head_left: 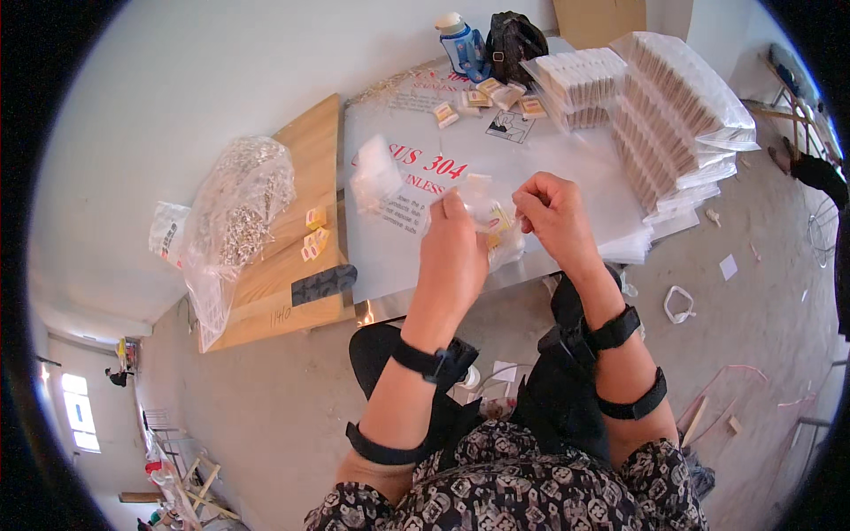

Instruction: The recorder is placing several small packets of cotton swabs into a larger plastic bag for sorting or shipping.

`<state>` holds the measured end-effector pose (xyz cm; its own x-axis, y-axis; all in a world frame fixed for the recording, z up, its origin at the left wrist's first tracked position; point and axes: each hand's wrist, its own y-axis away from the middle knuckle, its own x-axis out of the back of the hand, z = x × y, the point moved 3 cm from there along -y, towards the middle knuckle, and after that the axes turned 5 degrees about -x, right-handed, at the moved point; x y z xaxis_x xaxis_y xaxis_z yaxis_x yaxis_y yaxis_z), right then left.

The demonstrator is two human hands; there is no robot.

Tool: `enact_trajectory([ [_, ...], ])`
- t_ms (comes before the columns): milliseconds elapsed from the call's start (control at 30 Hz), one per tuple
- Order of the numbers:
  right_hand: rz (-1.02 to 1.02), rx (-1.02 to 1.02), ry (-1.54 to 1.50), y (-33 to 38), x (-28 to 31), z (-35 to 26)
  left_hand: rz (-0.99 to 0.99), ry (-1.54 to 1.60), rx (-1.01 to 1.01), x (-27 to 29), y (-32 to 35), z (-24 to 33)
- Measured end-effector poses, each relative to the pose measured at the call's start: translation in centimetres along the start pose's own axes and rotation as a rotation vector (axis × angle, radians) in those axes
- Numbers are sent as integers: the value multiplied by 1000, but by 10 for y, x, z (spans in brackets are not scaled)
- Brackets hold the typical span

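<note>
The table [567, 168] before you was a pale sheet with red lettering, laid beside a wooden board [305, 168]. At its far right stood stacked clear bags of small tan packets [673, 106], the largest packages in view. On the board to your left lay a big clear bag of small silvery metal parts [239, 203], with a few small yellow-and-white packets [314, 232] near it. At the far edge sat a blue-and-white bottle [460, 40], a black pouch [515, 40], and more small yellow packets [491, 93].

You held a small clear plastic bag [496, 232] above the near edge of the table, between both hands. Your left hand [453, 252] was closed around it, fingertips pinching its upper edge; your right hand [553, 212] was curled, fingers nipping the bag's mouth. Yellow showed inside it. I judged the bag light, limp and slippery, best held at the rim.
</note>
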<state>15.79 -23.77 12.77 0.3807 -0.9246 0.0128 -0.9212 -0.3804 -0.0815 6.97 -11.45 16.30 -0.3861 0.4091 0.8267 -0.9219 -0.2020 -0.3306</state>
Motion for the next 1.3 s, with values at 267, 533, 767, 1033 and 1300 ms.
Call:
enact_trajectory([
  [267, 36, 190, 255, 6, -11, -15, -167, -134, 155, -10, -2, -19],
  [533, 229, 541, 517, 20, -9, -46, -130, -264, -17, 3, 3, -7],
  [767, -143, 646, 549, 31, -33, -65, 398, -341, -191, 45, 24, -26],
  [1033, -410, 472, 1037, 14, -76, -25, 89, 337, 162, 18, 16, -57],
  [1300, -414, 465, 1067, -11, -88, -16, 54, 469, 146, 21, 6, -57],
])
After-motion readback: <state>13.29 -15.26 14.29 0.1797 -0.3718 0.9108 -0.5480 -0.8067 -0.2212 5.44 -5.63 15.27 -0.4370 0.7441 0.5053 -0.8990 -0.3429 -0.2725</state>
